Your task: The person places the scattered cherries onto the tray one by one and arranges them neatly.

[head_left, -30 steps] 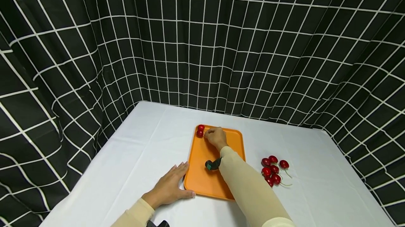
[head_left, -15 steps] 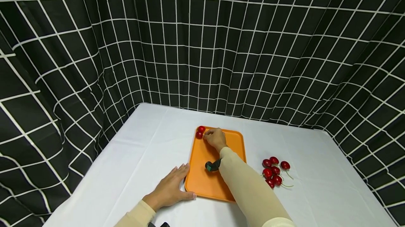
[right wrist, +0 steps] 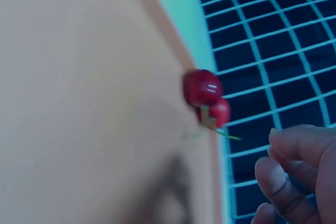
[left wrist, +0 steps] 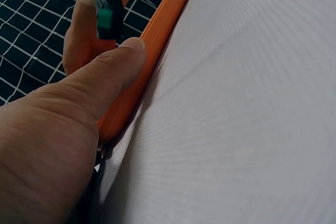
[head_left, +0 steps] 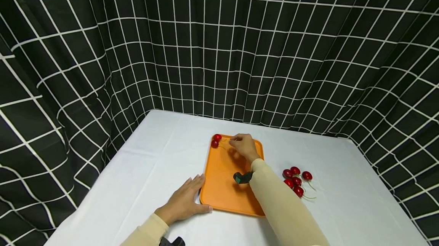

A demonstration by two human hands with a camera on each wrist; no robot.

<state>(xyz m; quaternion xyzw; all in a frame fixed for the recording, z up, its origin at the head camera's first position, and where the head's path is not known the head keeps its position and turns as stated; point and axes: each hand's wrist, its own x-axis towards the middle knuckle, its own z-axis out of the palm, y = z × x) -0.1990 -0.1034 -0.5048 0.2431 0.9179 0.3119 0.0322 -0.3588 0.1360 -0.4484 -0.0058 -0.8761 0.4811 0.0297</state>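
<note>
An orange tray (head_left: 223, 185) lies on the white table. Two red cherries (head_left: 215, 140) sit in its far left corner; the right wrist view shows the same cherries (right wrist: 205, 95) with green stems. My right hand (head_left: 244, 146) hovers over the tray's far end, to the right of them, fingers loosely curled and holding nothing. My left hand (head_left: 186, 200) lies flat on the table, its thumb (left wrist: 113, 69) against the tray's near left edge (left wrist: 152, 56). A cluster of several red cherries (head_left: 295, 179) lies on the table right of the tray.
A black curtain with a white grid (head_left: 219, 48) closes in the table at the back and both sides. A dark wrist strap (head_left: 241, 178) sits on my right forearm over the tray. The white tablecloth (head_left: 154, 154) spreads left of the tray.
My right hand has let go near the two cherries and drawn back to the right, away from them. The left hand has stayed put.
</note>
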